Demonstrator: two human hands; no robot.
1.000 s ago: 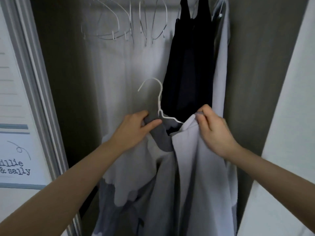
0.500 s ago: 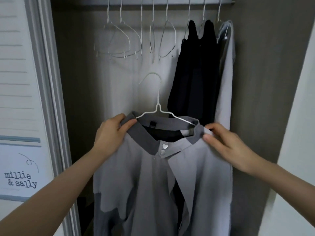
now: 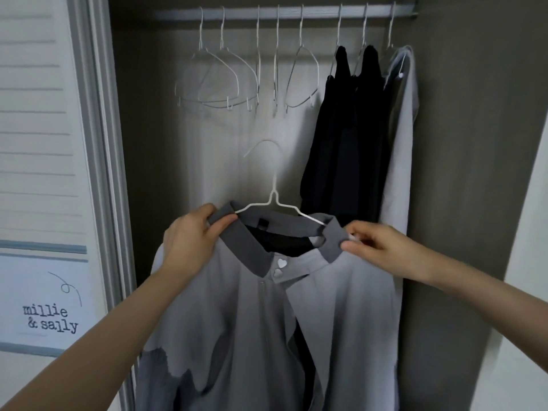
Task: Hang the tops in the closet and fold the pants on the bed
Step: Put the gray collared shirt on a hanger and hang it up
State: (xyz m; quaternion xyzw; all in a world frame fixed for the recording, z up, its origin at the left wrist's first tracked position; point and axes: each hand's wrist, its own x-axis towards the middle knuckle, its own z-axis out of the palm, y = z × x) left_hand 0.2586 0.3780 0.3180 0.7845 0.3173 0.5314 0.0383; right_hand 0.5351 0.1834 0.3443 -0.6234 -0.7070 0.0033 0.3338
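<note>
A: Where is the shirt (image 3: 261, 330) at this moment?

B: It is in front of the open closet, below the rail (image 3: 284, 13), and it sits on a white hanger (image 3: 274, 200). The left hand (image 3: 189, 241) grips the left end of the dark collar (image 3: 246, 247), with the thumb over the fabric. The right hand (image 3: 382, 250) pinches the right end of the collar between thumb and fingers. So both hands are closed on the shirt, none is free.

A: And which way must it go?

B: Up and a little forward, I think. The hook of the hanger stands upright between the two hands and points to the rail, which is well above it. The shoulder line of the shirt runs from left to right, almost parallel to the rail.

A: Is there a place on the rail?

B: Yes. Empty hangers (image 3: 225, 81) hang on the left part, and two black tops (image 3: 350, 129) and a pale top (image 3: 400, 149) hang on the right part. Straight above the hook I see a gap between the empty hangers and the first black top.

A: Which hand is nearer to the hook?

B: They are about equal; the hook rises from the middle. In my judgement one hand should take the neck of the hanger for the lift, because the collar alone gives weak control of the hook.
</note>
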